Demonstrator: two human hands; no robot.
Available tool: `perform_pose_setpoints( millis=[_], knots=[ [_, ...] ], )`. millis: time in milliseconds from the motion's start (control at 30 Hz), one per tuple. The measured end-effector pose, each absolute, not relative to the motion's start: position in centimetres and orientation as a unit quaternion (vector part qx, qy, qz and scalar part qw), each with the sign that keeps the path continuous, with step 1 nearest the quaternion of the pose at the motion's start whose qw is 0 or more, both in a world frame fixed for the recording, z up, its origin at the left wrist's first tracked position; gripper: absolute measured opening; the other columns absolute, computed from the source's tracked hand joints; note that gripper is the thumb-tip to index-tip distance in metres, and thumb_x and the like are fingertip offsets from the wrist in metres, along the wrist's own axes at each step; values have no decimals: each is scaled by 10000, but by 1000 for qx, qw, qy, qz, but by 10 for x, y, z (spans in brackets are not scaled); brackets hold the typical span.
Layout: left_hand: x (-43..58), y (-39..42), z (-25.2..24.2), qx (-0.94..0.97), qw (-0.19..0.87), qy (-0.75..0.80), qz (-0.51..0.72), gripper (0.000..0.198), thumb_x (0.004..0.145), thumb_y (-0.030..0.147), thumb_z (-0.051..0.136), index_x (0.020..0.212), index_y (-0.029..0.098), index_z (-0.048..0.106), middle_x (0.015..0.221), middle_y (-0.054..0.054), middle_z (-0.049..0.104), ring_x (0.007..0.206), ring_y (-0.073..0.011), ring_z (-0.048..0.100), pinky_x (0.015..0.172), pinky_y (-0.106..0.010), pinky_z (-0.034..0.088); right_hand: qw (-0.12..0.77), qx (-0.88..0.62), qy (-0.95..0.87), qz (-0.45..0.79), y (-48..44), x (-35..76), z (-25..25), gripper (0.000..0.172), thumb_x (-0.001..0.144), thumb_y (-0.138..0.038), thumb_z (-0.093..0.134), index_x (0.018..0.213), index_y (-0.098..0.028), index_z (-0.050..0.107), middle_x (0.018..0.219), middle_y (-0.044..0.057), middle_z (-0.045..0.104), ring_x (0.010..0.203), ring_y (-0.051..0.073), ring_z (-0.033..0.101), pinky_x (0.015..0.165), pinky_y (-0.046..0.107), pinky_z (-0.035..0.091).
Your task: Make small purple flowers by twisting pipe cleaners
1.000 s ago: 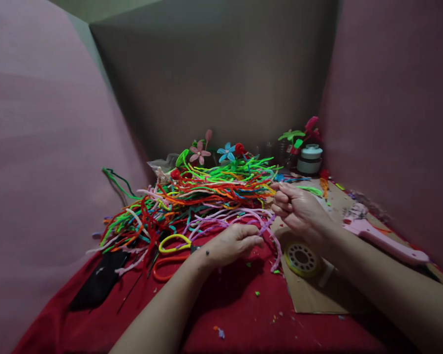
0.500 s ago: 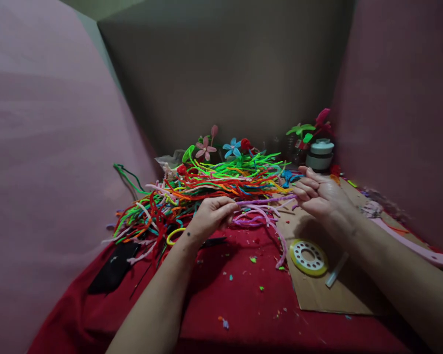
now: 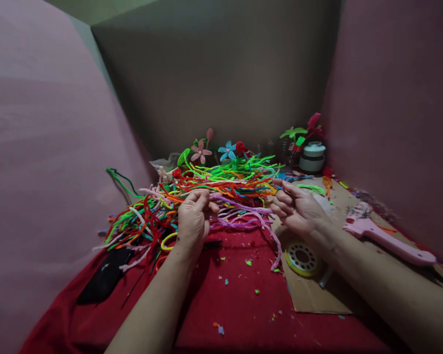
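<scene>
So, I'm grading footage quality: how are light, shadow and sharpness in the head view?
Head view: dim, left wall brighter than back wall. Head view: shadow beneath the right forearm on the cardboard. Head view: left hand clearly outlined, small scraps indistinct.

Purple pipe cleaners [image 3: 243, 207], red cloth [image 3: 239, 305]

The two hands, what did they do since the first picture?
The left hand moved left and farther forward, so the hands are wider apart. The right hand is about where it was. A purple strand stretches between them now; I can't tell if the fingers grip it. The tape roll, pink tool and blue flower stayed put.
</scene>
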State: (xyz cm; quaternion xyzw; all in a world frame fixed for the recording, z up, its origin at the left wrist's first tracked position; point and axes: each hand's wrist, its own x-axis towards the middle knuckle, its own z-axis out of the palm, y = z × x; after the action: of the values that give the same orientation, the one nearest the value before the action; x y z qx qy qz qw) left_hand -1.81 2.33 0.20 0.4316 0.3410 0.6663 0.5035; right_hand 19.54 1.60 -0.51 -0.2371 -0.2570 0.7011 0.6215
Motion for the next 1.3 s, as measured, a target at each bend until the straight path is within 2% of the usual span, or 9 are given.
perform_pose_setpoints(
  millis=[133,200,333,433,600,867,1000,1167,1300],
  knots=[
    [-22,26,3,343,588,301,668,182,736,146,617,733,150,435,734,-47,664,427,-28,497,404,-124,379,607,-219,-296,704,9,188,-6,106,820,-235,500,880,-171,559,423,-86,328,354,64,212,361,186,219],
    [-23,25,4,327,607,289,664,203,755,159,606,717,160,407,654,-2,618,390,-16,449,378,-117,348,602,-211,-312,704,7,186,-6,110,829,-233,492,855,-163,573,421,-81,332,359,64,207,367,191,218],
    [-21,20,6,375,600,334,623,305,750,269,633,665,174,356,468,99,407,282,-3,270,309,-134,241,610,-210,-330,689,4,186,-2,129,833,-200,483,795,-147,594,392,-87,276,368,60,146,378,194,192],
    [-20,18,5,392,597,388,583,387,716,326,661,630,183,312,422,118,315,269,2,220,301,-129,187,617,-211,-332,681,4,189,3,147,829,-186,477,779,-138,606,386,-93,236,378,58,108,383,197,182],
    [-17,17,4,418,567,419,573,428,655,311,704,607,193,296,411,130,237,286,7,157,282,-126,131,595,-206,-361,688,0,188,4,98,796,-191,531,843,-156,609,417,-97,226,390,57,119,385,190,160],
    [-13,7,12,451,615,380,523,377,685,402,681,644,170,387,437,120,240,302,4,168,300,-123,153,553,-194,-392,709,-7,180,-2,126,817,-210,496,859,-158,602,455,-78,278,395,57,148,378,188,148],
    [-14,2,16,466,654,316,505,325,760,468,581,802,153,512,471,92,323,319,-24,278,344,-164,273,555,-224,-370,710,-6,183,0,103,801,-187,500,760,-149,587,463,-67,291,400,55,152,375,191,143],
    [-14,-6,23,488,669,251,501,137,776,252,572,856,145,538,614,29,470,455,-59,451,450,-206,385,551,-237,-356,717,-4,185,-1,84,786,-168,510,764,-146,587,465,-65,296,398,52,147,371,193,123],
    [-12,-8,22,521,618,255,530,126,748,230,599,824,144,546,596,31,497,433,-56,467,439,-197,386,543,-242,-361,719,-4,183,-3,60,770,-178,533,774,-151,587,457,-70,294,390,49,139,363,189,113]
  ],
)
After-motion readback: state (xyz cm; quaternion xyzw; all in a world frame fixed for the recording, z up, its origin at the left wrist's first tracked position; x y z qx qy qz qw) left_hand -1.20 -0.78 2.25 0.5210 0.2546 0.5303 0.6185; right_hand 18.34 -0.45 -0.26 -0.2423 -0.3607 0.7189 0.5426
